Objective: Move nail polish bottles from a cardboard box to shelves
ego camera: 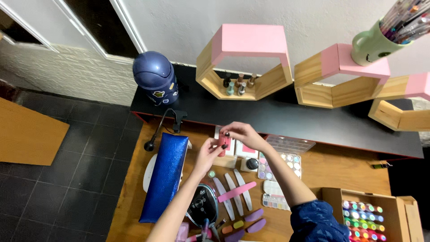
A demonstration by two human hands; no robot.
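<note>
Holding a small pink nail polish bottle (224, 143) above the middle of a wooden counter (340, 172), both hands meet in the air: the left hand (207, 152) grips the bottle's body from below with its fingers (215, 144) closed around it, while the right hand (242, 133) comes from above with fingertips pinched on the dark cap. The step in hand looks like opening or closing the bottle, and the next move would seem to call for a steady twist of the cap while the lower hand keeps the bottle upright. Directly beneath the hands lie white and pink cards, a small dark round jar (252, 164), and clear trays of pastel colour pots (277, 168). Nearer the person, several nail files (235, 192) fan out, one pink across white ones, beside a round dark device (202, 206) and purple and orange pieces. To the left, a long glittery blue cushion (165, 177) rests on a white lamp, with a black clip-on stand above it. At lower right, a cardboard box (331, 197) holds rows of bright colour pots. Farther back, a black shelf (313, 121) carries a blue domed bin (156, 82) and wood-and-pink hexagon shelves (246, 62), one holding small bottles; a green mug of pens (374, 45) sits on another. The crowded trays and files below leave little free space for setting the cap down, and a tipped bottle could spill onto them.
</note>
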